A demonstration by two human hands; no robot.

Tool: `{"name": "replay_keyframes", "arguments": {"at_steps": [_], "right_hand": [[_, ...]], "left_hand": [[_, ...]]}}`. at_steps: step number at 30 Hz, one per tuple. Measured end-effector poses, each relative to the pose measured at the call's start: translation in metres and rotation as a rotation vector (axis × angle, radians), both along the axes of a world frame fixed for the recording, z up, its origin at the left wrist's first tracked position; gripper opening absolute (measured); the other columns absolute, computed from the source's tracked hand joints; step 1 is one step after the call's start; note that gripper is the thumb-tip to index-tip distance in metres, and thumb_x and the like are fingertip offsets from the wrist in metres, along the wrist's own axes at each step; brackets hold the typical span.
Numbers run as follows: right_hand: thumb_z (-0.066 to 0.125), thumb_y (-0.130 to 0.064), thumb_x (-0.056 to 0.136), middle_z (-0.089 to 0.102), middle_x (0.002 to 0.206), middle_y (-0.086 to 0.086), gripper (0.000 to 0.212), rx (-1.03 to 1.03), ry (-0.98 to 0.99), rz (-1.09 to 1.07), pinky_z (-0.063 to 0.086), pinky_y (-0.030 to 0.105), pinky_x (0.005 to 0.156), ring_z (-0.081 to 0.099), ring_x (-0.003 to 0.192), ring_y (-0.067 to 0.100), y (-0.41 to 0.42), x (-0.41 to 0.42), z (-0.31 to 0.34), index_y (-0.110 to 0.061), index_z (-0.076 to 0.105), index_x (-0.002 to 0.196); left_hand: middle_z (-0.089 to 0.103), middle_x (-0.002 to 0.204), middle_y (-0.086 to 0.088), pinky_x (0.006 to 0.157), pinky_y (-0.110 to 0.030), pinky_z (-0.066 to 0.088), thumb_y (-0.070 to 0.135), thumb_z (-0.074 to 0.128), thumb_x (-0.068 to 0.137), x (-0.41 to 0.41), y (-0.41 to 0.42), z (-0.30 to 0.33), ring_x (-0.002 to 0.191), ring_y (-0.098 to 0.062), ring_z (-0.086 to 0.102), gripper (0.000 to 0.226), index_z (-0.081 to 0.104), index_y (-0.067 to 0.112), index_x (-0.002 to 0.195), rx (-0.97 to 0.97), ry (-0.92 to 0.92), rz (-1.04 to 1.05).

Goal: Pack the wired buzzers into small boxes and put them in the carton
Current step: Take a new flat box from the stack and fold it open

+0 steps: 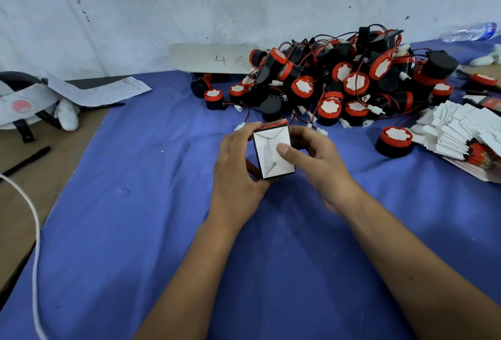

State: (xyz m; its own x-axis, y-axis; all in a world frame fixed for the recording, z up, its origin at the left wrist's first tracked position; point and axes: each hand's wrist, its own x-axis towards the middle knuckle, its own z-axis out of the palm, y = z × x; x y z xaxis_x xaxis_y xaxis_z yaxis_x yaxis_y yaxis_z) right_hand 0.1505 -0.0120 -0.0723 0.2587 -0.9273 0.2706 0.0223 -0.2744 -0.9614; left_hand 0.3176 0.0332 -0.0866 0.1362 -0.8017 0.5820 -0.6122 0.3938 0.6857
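Note:
A small box (267, 154) with white folded end flaps and black and red sides is held over the blue cloth at the centre. My left hand (237, 166) grips its left side. My right hand (314, 158) holds its right side, with the thumb pressed on the white flaps. Behind the box lies a big pile of wired buzzers (339, 79), black with red caps, white centres and red-black wires. One loose buzzer (394, 141) stands to the right. A fanned stack of flat unfolded boxes (461, 133) lies at the far right. No carton is in sight.
A blue cloth (135, 204) covers the table. A grey card (208, 59) marked 46 leans on the wall. At left lie a headset (24, 103), a printed sheet (100, 91), a black pen (25, 160) and a white cord (32, 220). A water bottle (469, 32) lies far right.

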Motion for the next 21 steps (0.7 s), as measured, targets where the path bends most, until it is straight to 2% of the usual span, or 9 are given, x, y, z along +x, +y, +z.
{"name": "replay_keyframes", "arguments": {"at_steps": [2,4,9,12,14,17,19,21], "right_hand": [[0.074,-0.022,0.078,0.074,0.109,0.003,0.035,0.049,-0.1,0.034,0.059,0.036,0.088,0.068,0.107,0.023,-0.001,-0.002,0.0,-0.014,0.067,0.112],[0.072,-0.014,0.076,0.075,0.106,0.007,0.037,0.089,-0.177,0.09,0.06,0.041,0.086,0.071,0.103,0.027,-0.002,-0.003,-0.001,-0.007,0.063,0.112],[0.067,-0.003,0.077,0.075,0.103,0.012,0.046,0.152,-0.259,0.242,0.058,0.034,0.078,0.071,0.097,0.026,-0.003,-0.007,0.002,-0.004,0.06,0.122],[0.065,0.001,0.077,0.074,0.105,0.012,0.046,0.176,-0.274,0.316,0.057,0.032,0.081,0.07,0.099,0.024,-0.006,-0.012,0.003,-0.003,0.065,0.123],[0.068,-0.001,0.079,0.074,0.111,0.014,0.044,0.19,-0.265,0.358,0.057,0.032,0.085,0.07,0.104,0.026,-0.006,-0.015,0.003,-0.005,0.068,0.122],[0.081,-0.009,0.076,0.073,0.117,0.014,0.047,0.188,-0.253,0.355,0.058,0.036,0.089,0.07,0.109,0.03,-0.004,-0.011,0.002,-0.013,0.071,0.121],[0.082,-0.006,0.075,0.075,0.114,0.012,0.043,0.17,-0.248,0.281,0.058,0.034,0.085,0.072,0.107,0.028,-0.004,-0.007,0.001,-0.019,0.074,0.115],[0.081,-0.004,0.075,0.076,0.113,0.011,0.041,0.166,-0.241,0.22,0.059,0.033,0.084,0.073,0.106,0.028,-0.004,-0.004,0.001,-0.018,0.074,0.113]], "left_hand": [[0.055,0.13,0.008,0.068,-0.036,0.059,0.018,0.089,0.071,-0.002,0.0,0.0,0.098,-0.008,0.062,0.084,0.049,0.039,0.142,-0.018,-0.006,-0.02],[0.054,0.129,0.01,0.065,-0.033,0.058,0.018,0.088,0.073,-0.003,0.0,0.001,0.087,-0.012,0.064,0.083,0.048,0.041,0.142,-0.023,-0.018,-0.033],[0.055,0.129,0.013,0.062,-0.025,0.055,0.02,0.09,0.074,-0.003,0.001,0.001,0.085,-0.017,0.065,0.082,0.048,0.042,0.141,-0.034,-0.029,-0.072],[0.053,0.128,0.016,0.059,-0.018,0.051,0.024,0.091,0.073,-0.004,0.002,0.002,0.077,-0.015,0.064,0.082,0.048,0.046,0.139,-0.021,-0.041,-0.088],[0.052,0.129,0.019,0.061,-0.017,0.05,0.025,0.09,0.073,-0.004,0.001,0.001,0.079,-0.014,0.064,0.081,0.048,0.046,0.139,-0.013,-0.05,-0.085],[0.053,0.132,0.021,0.071,-0.025,0.056,0.024,0.089,0.075,-0.003,0.001,0.001,0.095,-0.015,0.063,0.081,0.046,0.044,0.141,-0.012,-0.055,-0.05],[0.054,0.133,0.016,0.073,-0.033,0.058,0.02,0.089,0.075,-0.003,0.002,0.001,0.098,-0.012,0.063,0.082,0.047,0.042,0.142,-0.006,-0.054,-0.03],[0.054,0.132,0.011,0.072,-0.036,0.058,0.016,0.089,0.075,-0.003,0.003,0.001,0.096,-0.012,0.062,0.082,0.048,0.039,0.142,0.002,-0.064,-0.029]]}}
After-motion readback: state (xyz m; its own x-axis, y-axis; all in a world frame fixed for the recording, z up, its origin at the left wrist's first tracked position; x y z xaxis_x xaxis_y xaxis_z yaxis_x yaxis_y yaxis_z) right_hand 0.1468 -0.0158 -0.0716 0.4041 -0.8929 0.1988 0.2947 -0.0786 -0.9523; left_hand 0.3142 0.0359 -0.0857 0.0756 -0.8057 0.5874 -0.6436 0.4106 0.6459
